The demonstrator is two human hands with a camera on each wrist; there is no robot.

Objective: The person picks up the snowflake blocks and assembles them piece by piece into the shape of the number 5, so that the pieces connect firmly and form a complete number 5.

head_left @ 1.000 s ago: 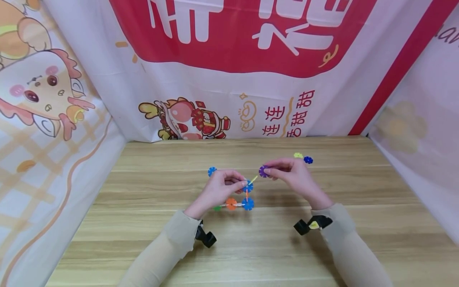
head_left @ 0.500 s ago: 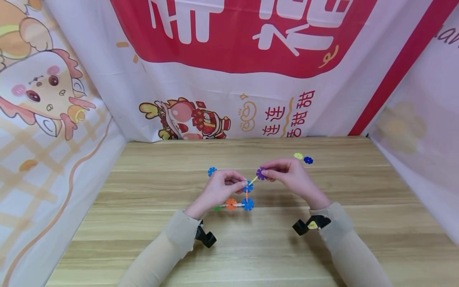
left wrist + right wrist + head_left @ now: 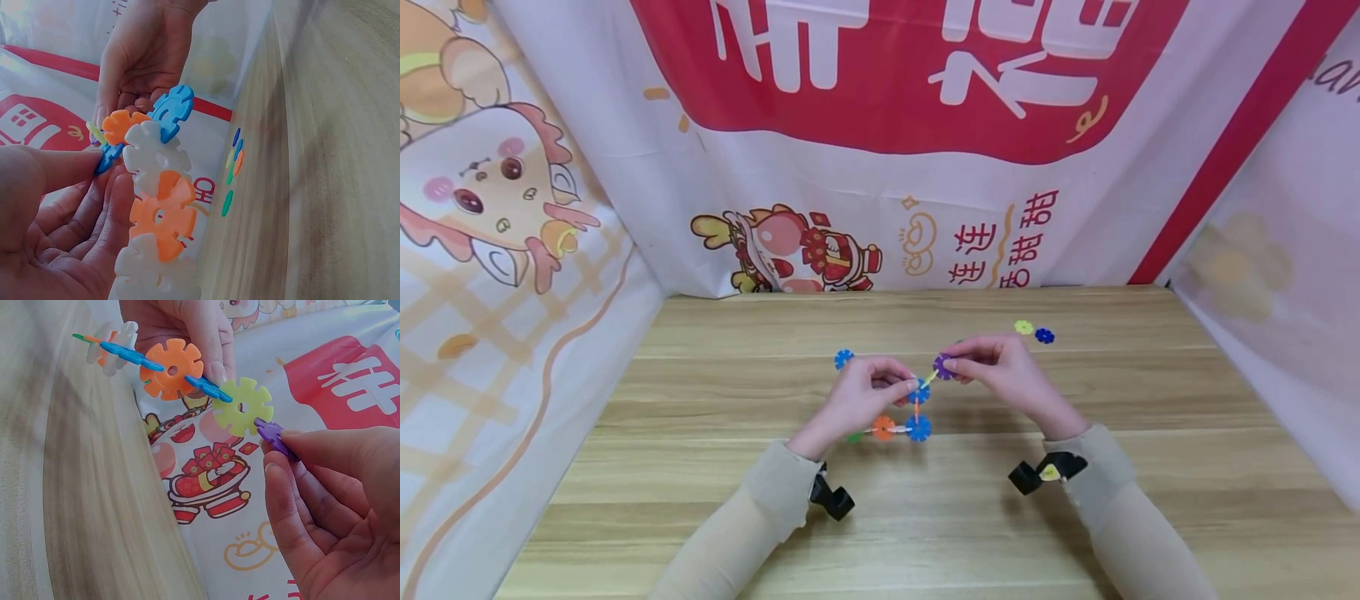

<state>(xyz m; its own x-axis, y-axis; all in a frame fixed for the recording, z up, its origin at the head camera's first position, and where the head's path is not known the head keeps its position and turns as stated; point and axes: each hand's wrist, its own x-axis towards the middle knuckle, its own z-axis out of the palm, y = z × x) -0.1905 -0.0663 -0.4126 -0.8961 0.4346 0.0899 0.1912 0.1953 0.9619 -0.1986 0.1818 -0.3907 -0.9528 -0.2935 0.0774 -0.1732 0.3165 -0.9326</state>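
Left hand pinches a blue disc of a linked chain held above the worktop. Right hand pinches a purple disc, edge touching the yellow disc at the chain's end. Loose dark-blue disc lies beyond, on the worktop.

Right-hand fingers partly hide the purple disc; the left wrist view crops a white disc.
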